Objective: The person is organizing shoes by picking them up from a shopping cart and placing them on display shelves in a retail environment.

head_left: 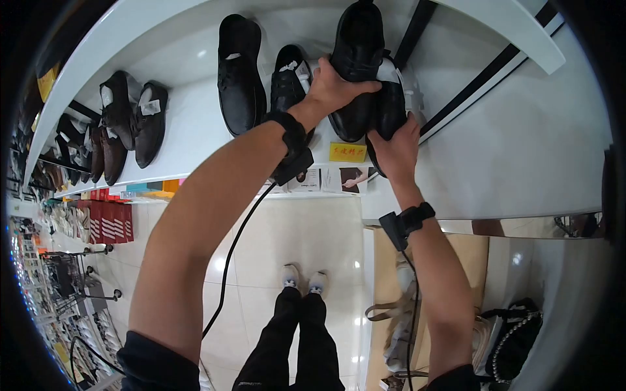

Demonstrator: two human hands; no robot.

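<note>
My left hand (pixel 336 88) grips a black leather shoe (pixel 357 39) across its side, holding it over the white shelf (pixel 195 124). My right hand (pixel 396 148) holds the second black shoe (pixel 390 107) of the pair from below, its fingers wrapped under the toe. The two shoes touch each other. Both wrists carry black strapped devices with cables running down.
Two more black shoes (pixel 240 72) stand left of my hands, with a yellow price tag (pixel 347 152) at the shelf edge. More dark shoes (pixel 134 117) sit further left. Below are a tiled floor, my legs, red boxes (pixel 107 221) and bags (pixel 515 339) at right.
</note>
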